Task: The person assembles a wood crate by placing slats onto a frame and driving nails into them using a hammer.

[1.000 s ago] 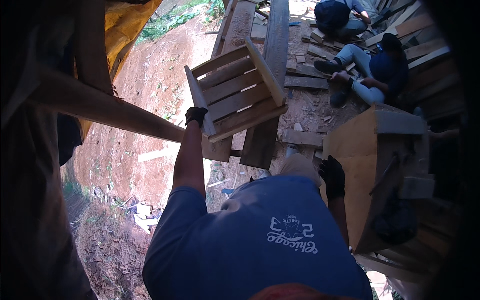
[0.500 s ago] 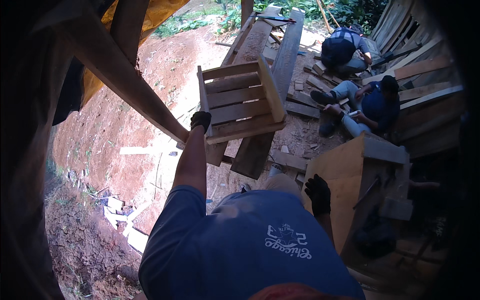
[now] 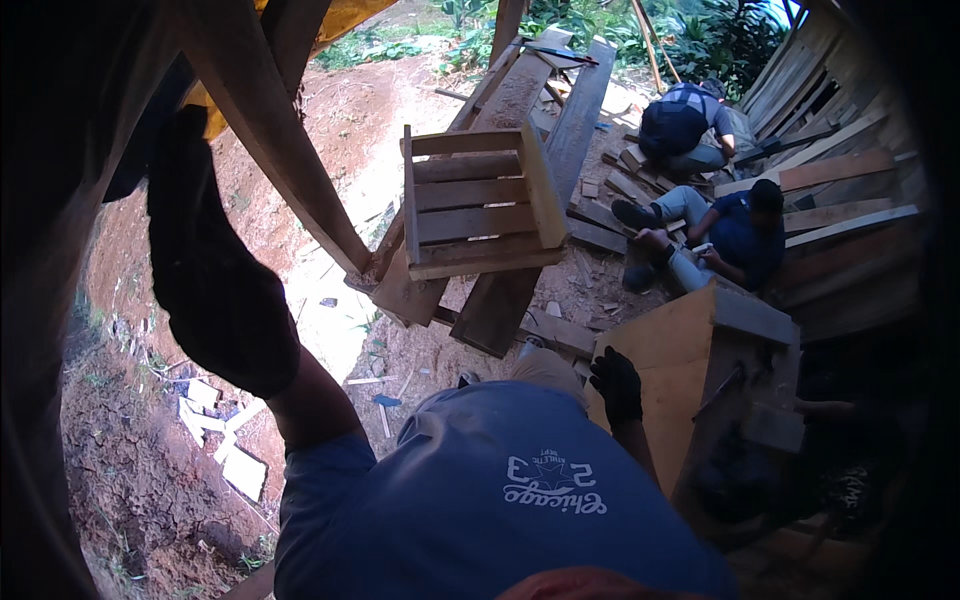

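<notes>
My left hand [image 3: 220, 280], in a black glove, is raised large and dark at the left, fingers stretched out, with nothing visible in it. Behind it slants a wooden post [image 3: 270, 130]; whether they touch I cannot tell. A slatted wooden crate [image 3: 472, 192] rests on the planks [image 3: 500, 312] of a makeshift bench, apart from both hands. My right hand [image 3: 617, 388], also black-gloved, hangs low with its fingers loosely apart. Closest to it is the pale side of a wooden box [image 3: 665, 365]; contact is unclear. Nothing shows in that hand.
Two people work low at the right: one seated in a dark blue shirt [image 3: 750, 235], another bent over farther back [image 3: 680, 125]. Boards [image 3: 840, 180] lean behind them. Wood offcuts [image 3: 600, 235] litter the ground. A saw [image 3: 560, 52] lies on the bench's far end.
My left hand has let go of the crate's left side and swung up and left, close to the camera. The crate stays on the planks. My right hand has barely moved.
</notes>
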A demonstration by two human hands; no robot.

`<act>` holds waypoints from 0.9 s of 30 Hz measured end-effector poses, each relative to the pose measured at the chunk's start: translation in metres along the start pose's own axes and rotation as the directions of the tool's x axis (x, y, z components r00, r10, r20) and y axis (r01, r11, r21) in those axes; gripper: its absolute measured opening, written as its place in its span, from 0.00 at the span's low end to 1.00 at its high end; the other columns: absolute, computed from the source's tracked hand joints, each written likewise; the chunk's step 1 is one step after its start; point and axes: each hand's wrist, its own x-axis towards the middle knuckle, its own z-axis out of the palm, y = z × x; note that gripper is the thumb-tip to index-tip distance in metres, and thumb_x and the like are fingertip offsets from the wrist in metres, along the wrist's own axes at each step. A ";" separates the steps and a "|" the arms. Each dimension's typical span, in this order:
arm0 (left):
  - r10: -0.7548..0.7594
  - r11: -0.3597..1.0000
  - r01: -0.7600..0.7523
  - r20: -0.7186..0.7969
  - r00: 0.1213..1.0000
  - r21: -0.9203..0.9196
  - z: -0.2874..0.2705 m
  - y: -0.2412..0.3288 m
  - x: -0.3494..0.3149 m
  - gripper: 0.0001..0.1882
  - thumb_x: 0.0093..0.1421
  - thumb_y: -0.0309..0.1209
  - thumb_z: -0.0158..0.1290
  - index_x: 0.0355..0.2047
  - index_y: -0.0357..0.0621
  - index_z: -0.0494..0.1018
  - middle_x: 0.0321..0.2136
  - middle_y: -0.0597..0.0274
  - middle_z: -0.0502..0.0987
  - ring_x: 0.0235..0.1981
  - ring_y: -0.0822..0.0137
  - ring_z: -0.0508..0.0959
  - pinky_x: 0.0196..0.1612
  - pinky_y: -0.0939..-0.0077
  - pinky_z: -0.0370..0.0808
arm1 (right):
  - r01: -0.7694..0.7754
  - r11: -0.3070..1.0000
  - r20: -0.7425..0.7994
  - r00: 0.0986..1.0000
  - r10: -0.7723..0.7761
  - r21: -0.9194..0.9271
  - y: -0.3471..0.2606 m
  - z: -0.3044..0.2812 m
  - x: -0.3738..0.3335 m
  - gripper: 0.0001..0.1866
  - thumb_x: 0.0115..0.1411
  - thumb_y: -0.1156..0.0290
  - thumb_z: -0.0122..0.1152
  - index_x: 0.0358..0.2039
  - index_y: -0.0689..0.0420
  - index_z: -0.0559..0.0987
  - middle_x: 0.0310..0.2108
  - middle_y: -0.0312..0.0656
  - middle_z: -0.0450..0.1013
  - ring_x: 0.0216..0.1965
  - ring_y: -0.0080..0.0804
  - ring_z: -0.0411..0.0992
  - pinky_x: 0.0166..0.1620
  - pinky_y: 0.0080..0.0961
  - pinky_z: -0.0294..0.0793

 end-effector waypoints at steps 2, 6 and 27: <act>0.280 0.956 -0.284 0.055 0.958 0.075 -0.051 0.039 0.018 0.20 0.74 0.30 0.53 0.62 0.33 0.75 0.61 0.48 0.79 0.62 0.58 0.79 0.65 0.68 0.75 | -0.014 0.999 0.045 0.999 0.016 -0.041 -0.006 0.016 0.013 0.23 0.73 0.57 0.59 0.63 0.53 0.77 0.52 0.46 0.79 0.47 0.38 0.80 0.46 0.34 0.80; 0.491 0.861 -0.507 0.212 0.845 0.025 -0.065 0.072 0.031 0.20 0.73 0.31 0.54 0.62 0.33 0.75 0.61 0.48 0.79 0.62 0.58 0.79 0.65 0.68 0.75 | -0.057 0.996 0.079 0.995 0.062 -0.063 -0.011 0.035 0.030 0.22 0.73 0.57 0.59 0.62 0.54 0.77 0.52 0.47 0.79 0.48 0.40 0.81 0.47 0.36 0.81; 0.539 0.822 -0.569 0.293 0.790 0.021 -0.076 0.094 0.028 0.20 0.73 0.31 0.54 0.61 0.34 0.76 0.61 0.49 0.79 0.63 0.57 0.78 0.66 0.66 0.74 | -0.115 0.993 0.202 0.973 0.108 0.024 0.022 0.043 0.041 0.21 0.70 0.59 0.66 0.58 0.55 0.78 0.48 0.48 0.80 0.45 0.42 0.81 0.41 0.38 0.82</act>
